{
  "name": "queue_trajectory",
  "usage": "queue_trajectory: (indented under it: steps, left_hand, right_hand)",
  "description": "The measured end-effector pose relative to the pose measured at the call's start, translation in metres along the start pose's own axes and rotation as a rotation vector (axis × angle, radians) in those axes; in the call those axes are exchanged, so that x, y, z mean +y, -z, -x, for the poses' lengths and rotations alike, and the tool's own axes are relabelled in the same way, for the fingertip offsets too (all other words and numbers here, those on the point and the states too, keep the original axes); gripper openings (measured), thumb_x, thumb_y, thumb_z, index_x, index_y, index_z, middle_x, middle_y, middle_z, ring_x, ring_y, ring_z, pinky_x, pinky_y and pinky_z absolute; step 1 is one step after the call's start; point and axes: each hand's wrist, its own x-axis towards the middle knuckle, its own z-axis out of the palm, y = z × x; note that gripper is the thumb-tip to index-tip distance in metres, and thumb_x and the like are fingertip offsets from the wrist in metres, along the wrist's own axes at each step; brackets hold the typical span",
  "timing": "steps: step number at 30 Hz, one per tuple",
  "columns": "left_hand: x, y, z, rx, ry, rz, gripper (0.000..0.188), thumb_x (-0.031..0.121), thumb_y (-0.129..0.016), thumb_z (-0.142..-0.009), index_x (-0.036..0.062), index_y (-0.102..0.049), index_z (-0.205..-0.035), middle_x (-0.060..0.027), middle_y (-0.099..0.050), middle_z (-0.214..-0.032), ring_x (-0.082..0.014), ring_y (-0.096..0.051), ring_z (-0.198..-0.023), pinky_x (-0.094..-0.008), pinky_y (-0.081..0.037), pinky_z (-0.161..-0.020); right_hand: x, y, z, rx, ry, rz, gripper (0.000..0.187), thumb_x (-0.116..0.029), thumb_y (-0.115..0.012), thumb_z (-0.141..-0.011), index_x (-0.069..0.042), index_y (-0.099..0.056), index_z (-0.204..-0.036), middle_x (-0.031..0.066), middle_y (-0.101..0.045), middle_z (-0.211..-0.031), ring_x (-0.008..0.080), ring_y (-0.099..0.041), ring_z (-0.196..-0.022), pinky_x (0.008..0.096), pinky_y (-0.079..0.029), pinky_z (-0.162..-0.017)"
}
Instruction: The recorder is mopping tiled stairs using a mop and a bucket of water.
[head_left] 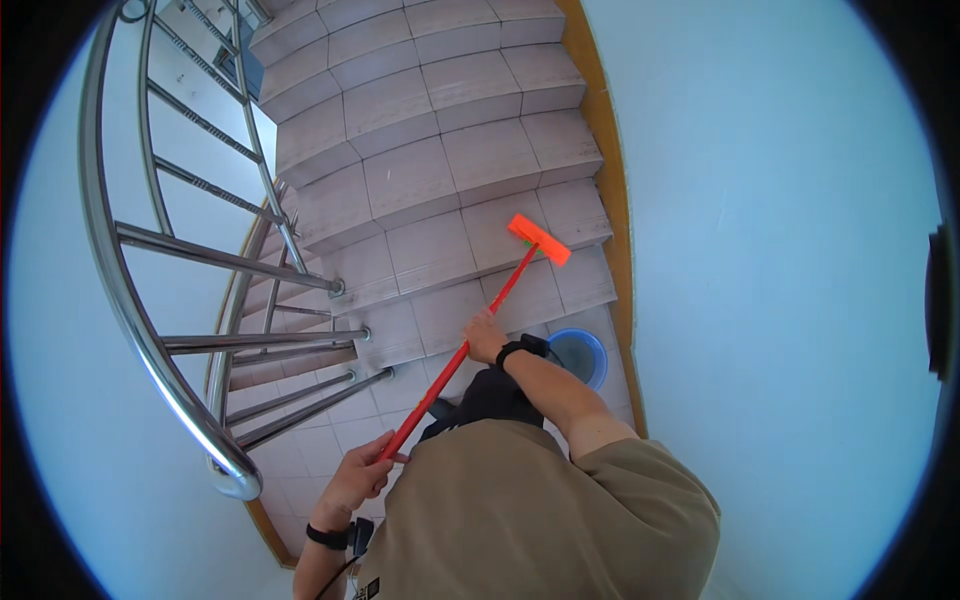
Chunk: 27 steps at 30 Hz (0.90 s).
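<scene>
A long red-handled mop (436, 386) slants across in front of me, up and to the right. Its orange block-shaped head (541, 240), with a bit of green at the joint, lies on one of the lower stair treads near the right wall. My left hand (360, 474) is closed round the lower end of the pole by my waist. Farther up the pole, my right hand (485, 336) grips it about midway. A blue bucket (602, 352) stands on the floor just right of my right wrist, partly covered by the forearm; greyish water seems to be in it.
Tiled stairs (440, 160) climb away ahead. A stainless steel railing (110, 220) curves along the left, its bars reaching the steps. On the right, a brown skirting strip (618, 230) borders the pale blue wall (770, 250). A dark object (938, 302) sits at the far right edge.
</scene>
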Motion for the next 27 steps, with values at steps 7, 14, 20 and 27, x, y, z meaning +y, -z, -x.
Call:
queue_trajectory:
  steps: [7,14,20,27]
  left_hand:
    - [0.057,-0.044,-0.079,-0.1,-0.018,-0.115,0.057,0.001,-0.051,-0.09,0.0095,-0.039,-0.145,-0.0038,-0.066,-0.104,-0.0039,-0.04,-0.055,-0.0169,-0.031,-0.043]
    - [0.101,-0.077,-0.114,-0.173,-0.014,-0.078,0.06,0.002,-0.054,-0.09,0.0084,-0.036,-0.147,-0.0022,-0.065,-0.1,-0.0028,-0.038,-0.053,-0.0173,-0.03,-0.042]
    - [0.085,-0.068,-0.112,-0.166,-0.033,-0.1,0.058,0.004,-0.053,-0.091,0.0102,-0.037,-0.147,-0.0012,-0.065,-0.099,-0.0024,-0.037,-0.051,-0.0177,-0.032,-0.043]
    - [0.048,-0.025,-0.057,-0.118,-0.027,-0.044,0.055,0.001,-0.049,-0.092,0.006,-0.036,-0.146,-0.0052,-0.065,-0.106,-0.0031,-0.036,-0.053,-0.0171,-0.029,-0.043]
  right_hand:
    - [0.115,0.016,0.002,0.067,-0.062,0.088,0.026,-0.03,-0.056,-0.082,-0.009,-0.07,-0.087,0.0183,-0.063,-0.091,0.0359,-0.056,-0.103,0.0528,-0.032,-0.105]
    - [0.169,0.059,-0.002,0.039,-0.074,0.097,0.019,-0.024,-0.058,-0.079,-0.009,-0.069,-0.08,0.018,-0.064,-0.09,0.0366,-0.057,-0.098,0.0519,-0.036,-0.099]
    - [0.159,0.051,0.0,0.124,-0.049,0.084,0.019,-0.024,-0.058,-0.079,-0.009,-0.069,-0.08,0.0171,-0.064,-0.087,0.0367,-0.058,-0.098,0.0517,-0.036,-0.098]
    - [0.078,0.023,-0.007,0.017,-0.078,0.109,0.023,-0.027,-0.059,-0.081,-0.009,-0.071,-0.089,0.0138,-0.068,-0.093,0.0302,-0.06,-0.104,0.0478,-0.033,-0.103]
